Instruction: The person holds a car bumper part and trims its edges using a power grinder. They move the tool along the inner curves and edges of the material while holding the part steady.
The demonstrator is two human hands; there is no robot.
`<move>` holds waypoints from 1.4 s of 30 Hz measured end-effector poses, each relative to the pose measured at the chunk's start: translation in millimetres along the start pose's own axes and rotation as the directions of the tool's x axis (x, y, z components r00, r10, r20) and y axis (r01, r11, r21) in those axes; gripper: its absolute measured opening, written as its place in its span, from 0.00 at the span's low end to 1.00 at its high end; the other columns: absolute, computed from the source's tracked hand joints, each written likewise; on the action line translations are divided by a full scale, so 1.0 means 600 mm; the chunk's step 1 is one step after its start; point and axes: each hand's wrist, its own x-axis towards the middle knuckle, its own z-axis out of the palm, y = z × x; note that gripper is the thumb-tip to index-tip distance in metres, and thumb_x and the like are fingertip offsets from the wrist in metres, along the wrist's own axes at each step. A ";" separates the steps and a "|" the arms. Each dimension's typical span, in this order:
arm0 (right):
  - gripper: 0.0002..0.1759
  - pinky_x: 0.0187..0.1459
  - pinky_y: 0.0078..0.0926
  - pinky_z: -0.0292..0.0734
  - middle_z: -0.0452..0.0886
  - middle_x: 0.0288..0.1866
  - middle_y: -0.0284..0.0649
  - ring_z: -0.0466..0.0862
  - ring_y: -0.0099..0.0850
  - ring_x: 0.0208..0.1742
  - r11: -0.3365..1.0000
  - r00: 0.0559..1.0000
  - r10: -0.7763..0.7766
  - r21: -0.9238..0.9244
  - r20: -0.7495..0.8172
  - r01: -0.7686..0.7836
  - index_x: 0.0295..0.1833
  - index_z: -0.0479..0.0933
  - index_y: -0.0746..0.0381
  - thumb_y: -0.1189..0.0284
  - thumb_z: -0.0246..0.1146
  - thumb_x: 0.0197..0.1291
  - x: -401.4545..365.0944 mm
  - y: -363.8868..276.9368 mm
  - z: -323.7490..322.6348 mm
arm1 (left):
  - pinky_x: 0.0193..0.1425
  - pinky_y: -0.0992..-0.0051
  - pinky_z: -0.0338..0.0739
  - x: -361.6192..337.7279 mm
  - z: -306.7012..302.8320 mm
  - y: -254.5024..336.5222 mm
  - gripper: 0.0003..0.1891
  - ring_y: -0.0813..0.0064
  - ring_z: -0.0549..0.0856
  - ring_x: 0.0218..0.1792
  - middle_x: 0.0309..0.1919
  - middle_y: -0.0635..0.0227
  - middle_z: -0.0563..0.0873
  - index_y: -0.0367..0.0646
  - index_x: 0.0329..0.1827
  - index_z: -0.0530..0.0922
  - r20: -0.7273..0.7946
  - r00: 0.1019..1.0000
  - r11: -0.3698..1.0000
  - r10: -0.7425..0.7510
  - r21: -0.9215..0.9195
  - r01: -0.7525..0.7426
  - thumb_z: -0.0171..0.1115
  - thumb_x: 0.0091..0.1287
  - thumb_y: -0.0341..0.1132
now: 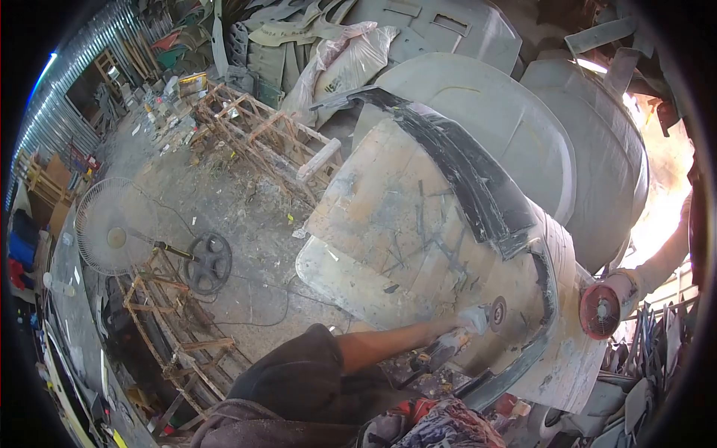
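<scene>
My left hand (pixel 473 319), in a pale grey glove, reaches in from the lower left and is closed on the front of an angle grinder. Its round disc (pixel 498 313) sits just beyond the fingers, over a large pale panel (pixel 388 187). A second grey gloved shape just below seems to be my right hand (pixel 449 344), closed around the tool's dark body; its fingers are largely hidden. A curved black strip (pixel 455 160) with scuffed white marks runs along the panel's far edge and bends down its right side. Dark streaks and scraps mark the panel's surface.
A standing fan (pixel 116 237) is at left, its black base (pixel 208 261) on the dusty floor. A cable crosses the floor. Rusty metal frames (pixel 258 142) stand beyond and at lower left. Large grey moulded panels (pixel 485 119) lean behind; a red round-fronted unit (pixel 600 310) is at right.
</scene>
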 end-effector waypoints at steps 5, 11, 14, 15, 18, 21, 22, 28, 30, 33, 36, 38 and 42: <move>0.54 0.65 0.36 0.69 0.75 0.62 0.59 0.77 0.47 0.61 0.999 0.999 0.016 -0.042 -0.027 -0.018 0.70 0.59 0.73 0.60 0.83 0.46 -0.002 0.002 -0.004 | 0.26 0.78 0.79 -0.007 0.013 0.003 0.16 0.77 0.84 0.25 0.30 0.70 0.84 0.47 0.48 0.80 -0.041 0.999 0.999 -0.029 -0.025 0.028 0.64 0.68 0.49; 0.52 0.64 0.37 0.69 0.76 0.61 0.58 0.77 0.47 0.60 0.596 0.931 -0.332 0.799 0.154 0.081 0.68 0.60 0.73 0.60 0.82 0.46 0.010 -0.008 0.008 | 0.25 0.78 0.79 -0.003 0.012 -0.001 0.16 0.79 0.84 0.24 0.29 0.71 0.85 0.46 0.47 0.81 -0.022 0.999 0.999 0.032 -0.005 -0.032 0.63 0.69 0.49; 0.55 0.65 0.37 0.69 0.75 0.62 0.59 0.77 0.48 0.61 0.991 0.987 0.087 0.090 0.138 -0.100 0.71 0.59 0.74 0.60 0.82 0.46 -0.029 -0.142 -0.044 | 0.25 0.77 0.79 -0.002 0.009 0.001 0.17 0.78 0.85 0.25 0.30 0.71 0.86 0.45 0.47 0.81 0.006 0.999 0.999 0.050 0.016 -0.050 0.63 0.69 0.50; 0.55 0.65 0.37 0.69 0.75 0.62 0.59 0.77 0.48 0.61 0.991 0.987 0.087 0.090 0.138 -0.100 0.71 0.59 0.74 0.60 0.82 0.46 -0.035 -0.145 -0.043 | 0.26 0.73 0.81 0.001 0.005 0.000 0.15 0.76 0.85 0.24 0.29 0.70 0.86 0.45 0.46 0.82 0.010 0.999 0.999 0.031 -0.034 -0.030 0.64 0.69 0.48; 0.58 0.65 0.38 0.70 0.75 0.64 0.61 0.77 0.48 0.63 0.994 0.993 0.092 0.052 0.074 -0.096 0.74 0.56 0.75 0.59 0.82 0.46 -0.039 -0.147 -0.042 | 0.27 0.69 0.84 0.011 -0.002 0.001 0.15 0.74 0.86 0.24 0.28 0.69 0.85 0.46 0.46 0.82 0.030 0.999 0.995 -0.026 -0.092 0.029 0.66 0.68 0.47; 0.60 0.66 0.38 0.69 0.74 0.65 0.62 0.77 0.49 0.64 0.995 0.993 0.096 0.028 0.063 -0.098 0.75 0.55 0.75 0.57 0.82 0.46 -0.036 -0.137 -0.038 | 0.27 0.69 0.83 0.008 0.003 0.006 0.16 0.74 0.85 0.23 0.28 0.70 0.85 0.46 0.46 0.81 0.042 0.998 0.997 -0.036 -0.072 0.039 0.67 0.66 0.48; 0.61 0.66 0.39 0.69 0.74 0.65 0.62 0.77 0.50 0.64 0.995 0.994 0.097 0.021 0.058 -0.099 0.75 0.54 0.75 0.56 0.82 0.46 -0.035 -0.132 -0.035 | 0.27 0.69 0.83 0.006 0.006 0.008 0.17 0.74 0.85 0.23 0.28 0.70 0.85 0.46 0.46 0.81 0.040 0.999 0.999 -0.010 -0.045 0.012 0.67 0.65 0.49; 0.65 0.68 0.40 0.67 0.73 0.67 0.64 0.76 0.51 0.67 0.994 0.994 0.107 -0.022 0.029 -0.106 0.77 0.52 0.76 0.52 0.82 0.45 -0.027 -0.088 -0.024 | 0.25 0.75 0.81 0.012 0.006 0.005 0.16 0.76 0.85 0.22 0.28 0.68 0.85 0.44 0.44 0.81 -0.016 0.999 0.998 -0.042 -0.049 0.041 0.65 0.66 0.48; 0.66 0.68 0.40 0.67 0.73 0.67 0.65 0.76 0.52 0.68 0.994 0.994 0.109 -0.029 0.024 -0.109 0.77 0.52 0.76 0.51 0.82 0.45 -0.029 -0.095 -0.025 | 0.25 0.75 0.81 0.013 0.005 0.004 0.16 0.76 0.85 0.22 0.28 0.68 0.85 0.44 0.44 0.81 -0.014 0.999 0.997 -0.041 -0.063 0.040 0.66 0.66 0.48; 0.67 0.67 0.40 0.68 0.74 0.67 0.65 0.76 0.52 0.67 0.977 0.988 0.155 -0.148 0.000 -0.153 0.78 0.51 0.76 0.50 0.82 0.44 -0.034 -0.122 -0.030 | 0.26 0.75 0.81 0.018 0.000 0.001 0.16 0.75 0.85 0.24 0.28 0.68 0.85 0.43 0.44 0.81 -0.002 0.999 0.997 -0.033 -0.076 0.033 0.66 0.66 0.48; 0.70 0.67 0.40 0.69 0.73 0.68 0.66 0.76 0.52 0.68 0.987 0.986 0.150 -0.061 0.069 -0.146 0.79 0.48 0.78 0.49 0.82 0.44 -0.044 -0.172 -0.049 | 0.27 0.76 0.81 0.021 -0.004 0.000 0.17 0.75 0.86 0.25 0.30 0.67 0.86 0.43 0.46 0.80 0.032 0.999 0.998 -0.023 -0.064 0.025 0.66 0.66 0.48; 0.72 0.67 0.39 0.69 0.72 0.68 0.66 0.76 0.52 0.69 0.990 0.983 0.143 -0.004 0.115 -0.143 0.79 0.46 0.79 0.48 0.82 0.43 -0.048 -0.194 -0.058 | 0.27 0.76 0.81 0.019 -0.002 0.001 0.18 0.74 0.86 0.26 0.30 0.67 0.86 0.42 0.47 0.80 0.054 0.998 0.998 -0.019 -0.054 0.022 0.66 0.66 0.48; 0.73 0.68 0.39 0.69 0.72 0.68 0.67 0.76 0.52 0.69 0.990 0.991 0.132 -0.063 0.037 -0.129 0.79 0.46 0.79 0.48 0.82 0.43 -0.022 -0.074 -0.021 | 0.28 0.76 0.81 0.010 0.008 0.006 0.19 0.74 0.87 0.27 0.31 0.66 0.86 0.42 0.48 0.80 0.034 0.999 0.999 -0.021 -0.046 0.023 0.66 0.66 0.49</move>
